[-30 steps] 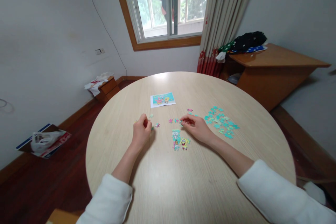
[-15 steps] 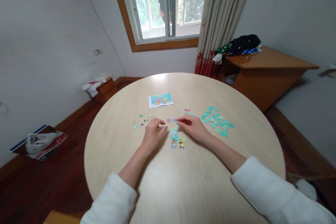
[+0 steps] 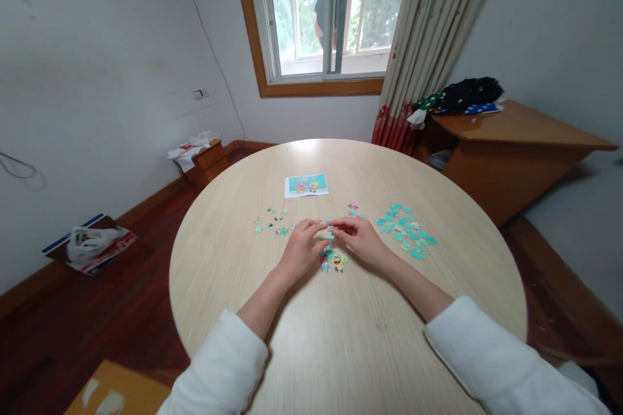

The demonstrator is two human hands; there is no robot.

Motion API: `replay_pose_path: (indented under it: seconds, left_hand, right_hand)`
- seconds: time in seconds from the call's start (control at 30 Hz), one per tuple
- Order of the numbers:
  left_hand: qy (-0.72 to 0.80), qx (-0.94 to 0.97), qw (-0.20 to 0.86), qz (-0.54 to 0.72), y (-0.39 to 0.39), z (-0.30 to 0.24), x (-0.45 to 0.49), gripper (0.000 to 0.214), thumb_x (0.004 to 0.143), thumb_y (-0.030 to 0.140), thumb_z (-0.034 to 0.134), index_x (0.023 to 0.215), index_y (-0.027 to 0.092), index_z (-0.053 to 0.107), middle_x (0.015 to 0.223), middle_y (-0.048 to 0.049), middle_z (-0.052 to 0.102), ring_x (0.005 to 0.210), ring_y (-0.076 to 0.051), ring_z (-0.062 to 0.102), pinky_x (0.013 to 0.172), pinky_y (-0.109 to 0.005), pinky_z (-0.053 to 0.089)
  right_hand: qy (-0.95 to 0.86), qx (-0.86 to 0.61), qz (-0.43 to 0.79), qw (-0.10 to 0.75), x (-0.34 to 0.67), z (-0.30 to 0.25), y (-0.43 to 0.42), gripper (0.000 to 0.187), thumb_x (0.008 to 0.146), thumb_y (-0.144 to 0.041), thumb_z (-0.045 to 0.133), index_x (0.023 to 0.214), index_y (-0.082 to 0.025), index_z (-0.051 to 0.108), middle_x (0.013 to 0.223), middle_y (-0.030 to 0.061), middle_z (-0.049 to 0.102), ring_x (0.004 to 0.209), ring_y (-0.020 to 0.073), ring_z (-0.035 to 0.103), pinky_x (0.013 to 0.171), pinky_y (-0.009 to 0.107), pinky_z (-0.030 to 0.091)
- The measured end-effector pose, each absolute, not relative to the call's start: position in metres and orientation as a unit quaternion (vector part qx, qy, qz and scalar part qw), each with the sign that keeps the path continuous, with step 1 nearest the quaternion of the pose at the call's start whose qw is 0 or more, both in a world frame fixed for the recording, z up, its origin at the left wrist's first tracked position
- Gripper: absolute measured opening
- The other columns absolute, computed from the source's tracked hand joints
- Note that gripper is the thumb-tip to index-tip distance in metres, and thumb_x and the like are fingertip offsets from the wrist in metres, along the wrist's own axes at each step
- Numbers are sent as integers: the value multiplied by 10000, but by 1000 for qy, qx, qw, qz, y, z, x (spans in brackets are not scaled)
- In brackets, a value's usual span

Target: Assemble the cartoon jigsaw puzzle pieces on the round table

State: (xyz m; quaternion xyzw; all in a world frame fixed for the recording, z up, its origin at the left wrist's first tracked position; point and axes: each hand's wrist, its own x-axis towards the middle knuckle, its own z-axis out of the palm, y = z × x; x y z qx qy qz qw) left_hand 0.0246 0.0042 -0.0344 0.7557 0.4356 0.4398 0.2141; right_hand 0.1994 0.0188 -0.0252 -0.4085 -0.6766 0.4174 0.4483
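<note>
My right hand (image 3: 360,238) pinches a small puzzle piece (image 3: 330,229) between thumb and fingertips, just above the table. Close by on the left, my left hand (image 3: 304,249) has its thumb and forefinger apart, with the fingertips near that piece. Below both hands lies a small joined section of puzzle (image 3: 337,262) with a yellow cartoon figure on it. My left thumb partly covers its upper left part. A few pink and teal pieces show just beyond the fingers, partly hidden.
A spread of teal puzzle pieces (image 3: 409,230) lies to the right, pink pieces (image 3: 353,209) nearer the middle, and several mixed pieces (image 3: 271,225) to the left. A printed picture card (image 3: 306,185) lies farther back on the round table (image 3: 341,350).
My left hand has moved right, close to my right hand and over the joined section's upper left. My right hand still pinches its piece. The camera view has shifted slightly left.
</note>
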Motion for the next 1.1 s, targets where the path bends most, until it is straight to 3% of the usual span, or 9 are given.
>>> replay_pose_path:
  seconds: [0.43,1.1]
  left_hand:
    - [427,767,190,439,-1,-29,21,157,747,126,696,889,192,686,897,-56,640,887,-188,599,787,-327,487]
    - [415,745,217,475,-2,-26,15,110,725,172,737,815,182,675,817,-34,636,769,-151,574,713,-275,452]
  right_hand:
    - [-678,-395,426,450,198,-26,17,285,757,-367,634,910,-146,729,839,84,732,741,171,657,701,314,529]
    - [-751,-383,284,457,198,-21,9,148,820,-251,607,871,-176,723,756,49,707,665,133,606,625,257,489]
